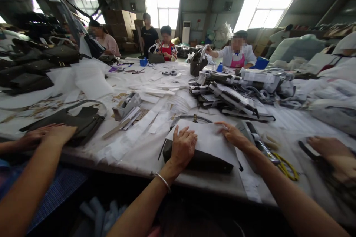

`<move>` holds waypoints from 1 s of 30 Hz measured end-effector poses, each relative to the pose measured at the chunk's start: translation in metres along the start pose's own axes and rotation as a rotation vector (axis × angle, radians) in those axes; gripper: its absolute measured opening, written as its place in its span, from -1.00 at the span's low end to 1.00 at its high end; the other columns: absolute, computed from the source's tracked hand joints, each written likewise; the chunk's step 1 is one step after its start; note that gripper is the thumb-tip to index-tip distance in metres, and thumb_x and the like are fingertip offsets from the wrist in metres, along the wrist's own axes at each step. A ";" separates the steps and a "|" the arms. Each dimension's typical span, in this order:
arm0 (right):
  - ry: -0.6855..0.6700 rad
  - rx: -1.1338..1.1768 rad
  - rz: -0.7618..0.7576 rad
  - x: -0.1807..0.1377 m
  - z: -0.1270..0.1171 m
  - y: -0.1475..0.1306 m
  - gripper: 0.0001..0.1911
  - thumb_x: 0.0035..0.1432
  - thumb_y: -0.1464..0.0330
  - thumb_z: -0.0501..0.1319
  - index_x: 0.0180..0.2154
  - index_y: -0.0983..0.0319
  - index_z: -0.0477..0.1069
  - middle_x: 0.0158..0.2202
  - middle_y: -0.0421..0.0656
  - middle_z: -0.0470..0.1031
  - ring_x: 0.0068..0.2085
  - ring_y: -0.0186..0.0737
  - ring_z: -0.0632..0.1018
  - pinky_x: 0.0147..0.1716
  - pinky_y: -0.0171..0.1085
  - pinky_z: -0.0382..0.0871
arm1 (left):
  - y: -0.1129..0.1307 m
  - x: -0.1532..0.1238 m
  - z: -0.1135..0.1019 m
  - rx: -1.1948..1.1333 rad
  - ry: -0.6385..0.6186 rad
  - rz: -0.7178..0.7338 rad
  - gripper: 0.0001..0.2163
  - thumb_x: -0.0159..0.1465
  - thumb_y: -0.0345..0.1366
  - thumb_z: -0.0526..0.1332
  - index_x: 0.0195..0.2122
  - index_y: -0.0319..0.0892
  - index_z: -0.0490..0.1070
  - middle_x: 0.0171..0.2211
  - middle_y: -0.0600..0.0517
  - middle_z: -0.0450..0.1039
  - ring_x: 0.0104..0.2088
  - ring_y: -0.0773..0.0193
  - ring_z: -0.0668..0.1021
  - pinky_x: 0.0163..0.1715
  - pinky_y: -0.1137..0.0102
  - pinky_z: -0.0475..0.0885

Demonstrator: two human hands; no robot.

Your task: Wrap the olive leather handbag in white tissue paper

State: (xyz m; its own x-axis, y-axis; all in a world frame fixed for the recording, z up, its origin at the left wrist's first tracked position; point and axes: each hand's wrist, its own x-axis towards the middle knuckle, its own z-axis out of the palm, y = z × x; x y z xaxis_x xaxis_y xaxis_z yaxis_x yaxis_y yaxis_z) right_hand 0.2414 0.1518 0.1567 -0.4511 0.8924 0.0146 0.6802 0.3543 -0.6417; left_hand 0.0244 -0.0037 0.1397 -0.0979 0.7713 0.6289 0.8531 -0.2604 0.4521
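At the far left, a neighbour's two hands (47, 133) are resting on another dark bag (80, 122) lying flat on the white-covered table (133, 152); those are not the wearer's.

Moving right, the left hand (182, 146) is pressing down, fingers spread and palm flat, on the near-left corner of a white paper sheet (208, 139), closing around nothing. That sheet is lying over a dark handbag (200, 161), which is sitting directly under both hands at the table's near edge, its long axis running left to right, its curved handle (191, 118) pointing away from the wearer.

The right hand (235, 135) is lying open on the sheet's far-right edge, fingertips smoothing it, also gripping nothing. Both hands are touching the paper; the left is nearer the bag's middle.

Just beside the right wrist, yellow-handled scissors (285, 164) are lying. Further right, one more stranger's hand (330, 152) is working. One bag, one sheet, two hands on it.
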 end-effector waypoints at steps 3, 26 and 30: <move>-0.023 -0.186 -0.070 0.006 -0.009 0.008 -0.46 0.11 0.48 0.07 0.15 0.24 0.38 -0.14 -0.08 0.60 -0.12 -0.07 0.58 -0.06 -0.14 0.43 | -0.002 -0.006 0.006 0.037 -0.062 -0.006 -0.87 0.37 -0.38 0.13 -0.16 -0.11 0.47 -0.15 0.05 0.59 0.06 0.14 0.51 0.32 -0.07 0.01; -0.191 -0.122 -0.301 -0.040 0.070 -0.051 -0.71 0.15 0.39 0.13 -0.19 0.18 0.60 -0.20 -0.10 0.62 -0.11 -0.11 0.56 -0.04 -0.27 0.32 | -0.015 -0.042 0.021 0.116 -0.187 0.389 -0.64 0.17 -0.01 0.36 -0.20 -0.17 0.40 -0.26 0.00 0.54 -0.25 0.13 0.57 -0.17 0.24 0.46; -0.073 0.186 -0.185 -0.037 0.059 -0.055 -0.70 0.19 0.24 0.11 -0.35 0.22 0.57 -0.35 -0.14 0.62 -0.25 -0.09 0.56 -0.19 -0.25 0.37 | -0.010 -0.038 0.012 0.165 -0.417 0.274 -0.33 0.00 0.02 0.48 0.06 -0.18 0.36 0.00 -0.11 0.52 -0.04 0.04 0.57 0.04 0.17 0.43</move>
State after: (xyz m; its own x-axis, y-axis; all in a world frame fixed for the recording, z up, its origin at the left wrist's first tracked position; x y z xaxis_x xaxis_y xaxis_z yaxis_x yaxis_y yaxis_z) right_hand 0.1864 0.0822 0.1462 -0.6026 0.7925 0.0939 0.4676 0.4459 -0.7632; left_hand 0.0256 -0.0236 0.1039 0.3243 0.8621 0.3894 0.8912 -0.4164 0.1796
